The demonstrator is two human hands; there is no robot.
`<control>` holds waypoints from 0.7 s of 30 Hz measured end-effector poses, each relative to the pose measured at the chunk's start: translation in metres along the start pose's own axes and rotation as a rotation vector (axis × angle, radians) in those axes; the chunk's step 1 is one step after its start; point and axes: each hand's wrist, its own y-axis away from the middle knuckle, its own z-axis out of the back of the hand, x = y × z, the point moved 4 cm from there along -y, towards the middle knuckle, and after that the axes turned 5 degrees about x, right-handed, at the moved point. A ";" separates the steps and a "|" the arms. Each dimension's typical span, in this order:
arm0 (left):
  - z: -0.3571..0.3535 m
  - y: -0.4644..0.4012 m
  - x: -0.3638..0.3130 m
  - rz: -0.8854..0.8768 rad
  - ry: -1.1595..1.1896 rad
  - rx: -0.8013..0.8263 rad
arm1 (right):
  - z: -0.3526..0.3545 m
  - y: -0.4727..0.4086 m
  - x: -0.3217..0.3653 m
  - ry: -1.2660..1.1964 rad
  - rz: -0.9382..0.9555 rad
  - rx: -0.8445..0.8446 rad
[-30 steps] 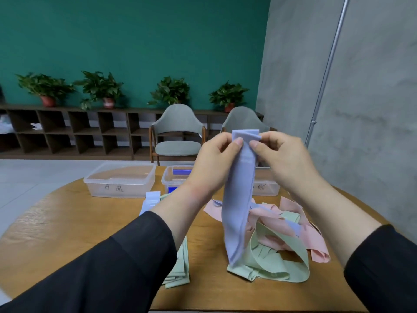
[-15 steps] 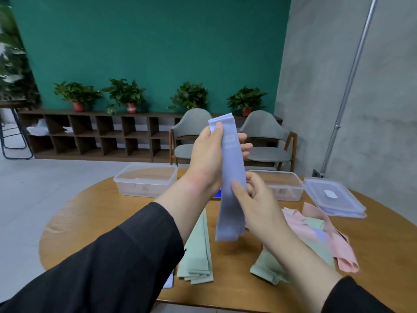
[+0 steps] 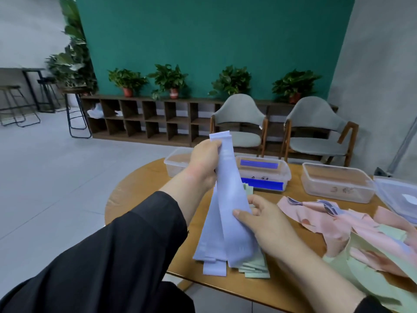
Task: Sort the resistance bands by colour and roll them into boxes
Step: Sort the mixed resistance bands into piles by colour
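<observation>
My left hand grips the top end of a lavender band and holds it upright over the table. Lower down, my right hand pinches the same band between thumb and fingers. The band's lower end hangs onto more lavender bands lying on a stack of folded green bands. A loose heap of pink bands and green bands lies to the right. Three clear plastic boxes stand at the back: a left box, a middle box holding blue bands, and a right box.
The round wooden table ends close at the left and near edges. A clear lid lies at the far right. Two grey chairs stand behind the table, with a low shelf and potted plants along the green wall.
The view has swung left. My left hand has kept the band's top while my right hand slid lower along it, and the band now hangs down onto the stacked bands.
</observation>
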 end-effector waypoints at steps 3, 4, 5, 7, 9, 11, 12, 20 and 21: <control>0.021 -0.016 0.003 -0.018 -0.104 -0.007 | -0.019 -0.010 -0.001 -0.076 -0.051 0.013; 0.025 -0.022 0.003 -0.016 -0.106 -0.003 | -0.024 -0.014 -0.001 -0.112 -0.073 0.022; 0.029 -0.029 0.003 -0.012 -0.103 0.005 | -0.028 -0.019 -0.002 -0.136 -0.094 0.030; 0.035 -0.047 0.007 0.002 -0.143 0.022 | -0.032 -0.031 -0.006 -0.103 -0.123 0.030; 0.043 -0.067 0.020 0.012 -0.329 0.036 | -0.032 -0.044 -0.014 0.217 -0.139 0.034; 0.061 -0.079 0.045 0.028 -0.697 -0.035 | -0.033 -0.055 -0.024 0.728 -0.100 0.050; 0.073 -0.079 0.060 0.026 -0.859 -0.100 | -0.034 -0.058 -0.030 0.888 -0.066 0.049; 0.101 -0.070 0.142 -0.235 -0.988 0.116 | -0.048 -0.075 -0.075 1.125 0.083 0.289; 0.101 -0.074 0.146 -0.226 -1.050 0.153 | -0.047 -0.076 -0.077 1.132 0.098 0.290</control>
